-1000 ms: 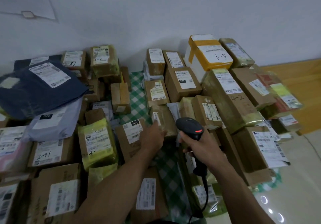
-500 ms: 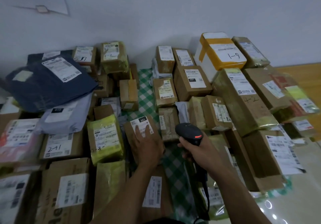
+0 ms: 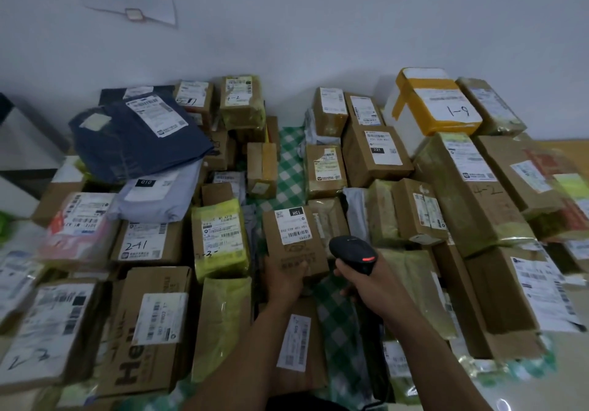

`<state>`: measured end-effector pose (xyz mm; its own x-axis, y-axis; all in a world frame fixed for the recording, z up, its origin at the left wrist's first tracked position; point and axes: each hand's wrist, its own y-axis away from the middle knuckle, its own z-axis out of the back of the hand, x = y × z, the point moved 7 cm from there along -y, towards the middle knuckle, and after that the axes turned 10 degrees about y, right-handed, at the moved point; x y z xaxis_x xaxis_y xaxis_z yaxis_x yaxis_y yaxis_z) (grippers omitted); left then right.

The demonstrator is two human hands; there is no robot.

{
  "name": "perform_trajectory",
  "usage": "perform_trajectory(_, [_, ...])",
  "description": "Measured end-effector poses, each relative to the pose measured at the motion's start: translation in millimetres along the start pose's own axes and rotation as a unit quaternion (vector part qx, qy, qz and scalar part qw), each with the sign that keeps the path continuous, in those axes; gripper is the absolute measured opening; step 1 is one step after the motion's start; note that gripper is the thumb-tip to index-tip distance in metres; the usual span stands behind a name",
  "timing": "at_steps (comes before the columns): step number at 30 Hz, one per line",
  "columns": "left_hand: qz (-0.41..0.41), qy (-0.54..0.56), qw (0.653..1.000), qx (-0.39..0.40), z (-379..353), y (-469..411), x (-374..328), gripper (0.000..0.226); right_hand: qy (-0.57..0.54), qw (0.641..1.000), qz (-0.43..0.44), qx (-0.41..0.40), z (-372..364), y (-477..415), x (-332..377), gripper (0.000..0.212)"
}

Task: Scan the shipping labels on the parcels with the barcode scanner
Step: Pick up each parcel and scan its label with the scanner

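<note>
Barcode scanner [image 3: 352,253]: the right hand [image 3: 369,286] has its fingers curled tight round the black handle. The head, showing a red light, is raised and turned toward the white shipping label [image 3: 294,227] marked 15H. That label lies on the top face of a small brown box [image 3: 296,251]. The left hand [image 3: 283,280] grips the box's near end, fingers curled over its edge. The scanner head hangs just beside the box's right near corner, apart from it.

The box is closed, and so are the parcels round it, so no contents show. A yellow-taped parcel [image 3: 220,238] stands just to its left. Cardboard boxes and soft mailers lie packed against one another in two heaps, left and right, reaching back to the white wall [image 3: 318,28].

Between the heaps a narrow strip of green checked cloth [image 3: 288,168] lies bare, running from near the wall toward the hands. At the lower right the cloth's edge gives way to a pale glossy surface [image 3: 573,372].
</note>
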<state>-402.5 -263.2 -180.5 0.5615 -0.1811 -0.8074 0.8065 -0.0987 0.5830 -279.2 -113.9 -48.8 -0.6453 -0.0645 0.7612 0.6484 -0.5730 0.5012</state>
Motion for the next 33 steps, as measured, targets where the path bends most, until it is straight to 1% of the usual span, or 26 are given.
perform_trajectory(1, [0.001, 0.034, 0.999, 0.007, -1.1, 2.1, 1.2, 0.081, 0.001, 1.000, -0.001, 0.000, -3.1, -1.4, 0.1, 0.030])
perform_trajectory(3, [0.003, 0.068, 0.998, 0.006, 0.1, 6.6, 1.8, 0.080, -0.011, 1.000, -0.004, 0.004, -11.6, -7.9, -0.6, 0.025])
perform_trajectory(4, [-0.005, 0.073, 0.997, 0.002, 1.1, 8.3, 1.1, 0.079, -0.017, 1.000, -0.006, 0.003, -15.9, -14.2, -2.2, 0.026])
perform_trajectory(7, [-0.028, 0.064, 0.998, -0.011, 3.3, 14.5, -6.3, 0.077, -0.005, 1.000, -0.004, 0.002, -29.4, -38.0, -2.7, 0.037])
perform_trajectory(8, [-0.028, 0.064, 0.997, -0.011, 4.9, 14.9, -5.6, 0.077, -0.004, 1.000, -0.003, 0.006, -34.6, -45.9, -4.6, 0.045])
perform_trajectory(10, [-0.035, 0.056, 0.998, -0.008, 7.4, 19.9, -6.9, 0.077, -0.021, 0.999, -0.031, 0.030, -46.2, -61.1, -17.0, 0.061])
perform_trajectory(11, [-0.041, 0.051, 0.998, -0.009, 9.0, 22.4, -7.2, 0.076, -0.034, 0.998, -0.045, 0.042, -52.1, -65.4, -22.6, 0.062])
perform_trajectory(13, [-0.056, 0.037, 0.998, -0.008, 11.4, 27.9, -9.9, 0.074, -0.042, 0.997, -0.042, 0.047, -59.6, -67.3, -24.6, 0.060])
perform_trajectory(17, [-0.067, 0.006, 0.998, 0.008, 12.9, 45.0, -25.2, 0.078, -0.031, 0.999, 0.006, -0.003, -46.8, -51.4, -1.6, 0.059])
perform_trajectory(20, [-0.138, -0.039, 0.990, -0.005, 18.6, 67.4, -53.2, 0.079, -0.037, 0.998, 0.045, -0.038, -26.7, -35.3, 18.6, 0.056])
perform_trajectory(22, [-0.181, -0.027, 0.983, -0.001, 21.5, 83.8, -73.7, 0.077, -0.068, 0.995, 0.052, -0.060, -11.0, -22.8, 30.3, 0.053])
perform_trajectory(25, [-0.206, 0.001, 0.977, 0.064, 19.3, 94.2, -98.9, 0.076, -0.099, 0.990, 0.056, -0.085, 11.8, -2.2, 46.3, 0.047])
perform_trajectory(27, [-0.158, 0.044, 0.976, 0.142, 14.9, 90.4, -108.2, 0.077, -0.102, 0.987, 0.074, -0.098, 25.4, 5.7, 51.9, 0.044])
perform_trajectory(29, [-0.098, 0.107, 0.966, 0.214, 9.6, 83.7, -111.9, 0.074, -0.095, 0.985, 0.080, -0.118, 36.0, 11.6, 53.3, 0.047])
perform_trajectory(31, [-0.054, 0.149, 0.955, 0.250, 5.6, 76.0, -111.1, 0.073, -0.076, 0.984, 0.081, -0.138, 43.4, 13.9, 52.0, 0.053])
perform_trajectory(33, [-0.026, 0.182, 0.946, 0.267, 2.1, 72.5, -110.0, 0.071, -0.085, 0.979, 0.099, -0.154, 50.2, 19.8, 56.6, 0.055])
